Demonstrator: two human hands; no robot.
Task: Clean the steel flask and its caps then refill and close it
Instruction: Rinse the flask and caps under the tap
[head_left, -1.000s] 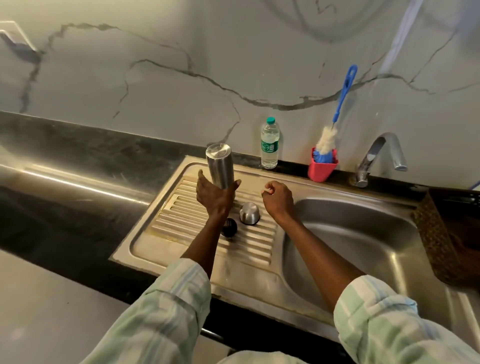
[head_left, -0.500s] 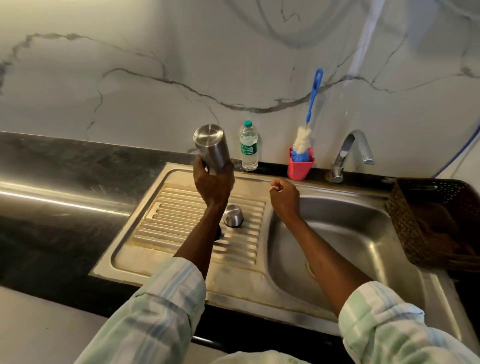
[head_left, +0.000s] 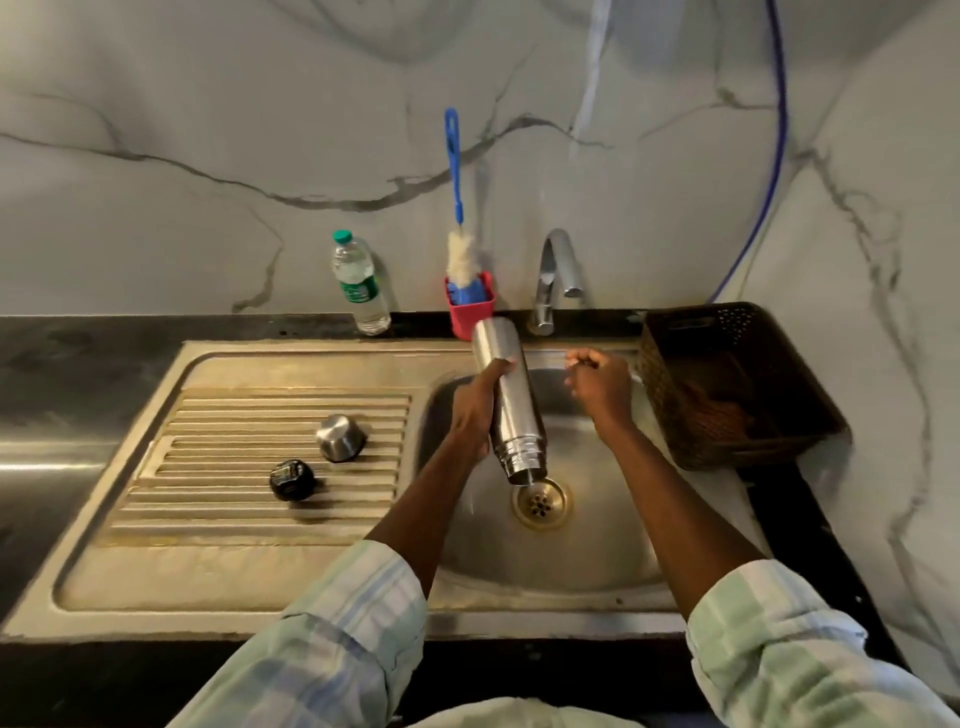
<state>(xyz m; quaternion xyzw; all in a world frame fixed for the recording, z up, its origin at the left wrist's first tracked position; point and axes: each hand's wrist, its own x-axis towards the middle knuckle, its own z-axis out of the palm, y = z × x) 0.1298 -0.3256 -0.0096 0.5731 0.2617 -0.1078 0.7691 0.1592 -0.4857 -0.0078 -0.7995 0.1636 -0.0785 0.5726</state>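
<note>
My left hand (head_left: 474, 410) grips the steel flask (head_left: 511, 402) upside down over the sink basin (head_left: 613, 540), its open mouth pointing at the brass drain (head_left: 540, 503). To the flask's right my right hand (head_left: 597, 387) hovers above the basin with fingers curled, holding nothing. On the ribbed drainboard (head_left: 218, 447) sit the steel cap (head_left: 340, 437) and the black inner cap (head_left: 292, 479), both apart from my hands.
A water bottle (head_left: 359, 283) stands against the marble wall. A red cup (head_left: 467, 306) holds a blue bottle brush (head_left: 457, 208). The tap (head_left: 553, 280) rises behind the basin. A dark woven basket (head_left: 737, 384) sits at the right.
My left hand has carried the flask from above the drainboard rightward over the basin and tipped it mouth down. My right hand moved further right. The view has shifted right.
</note>
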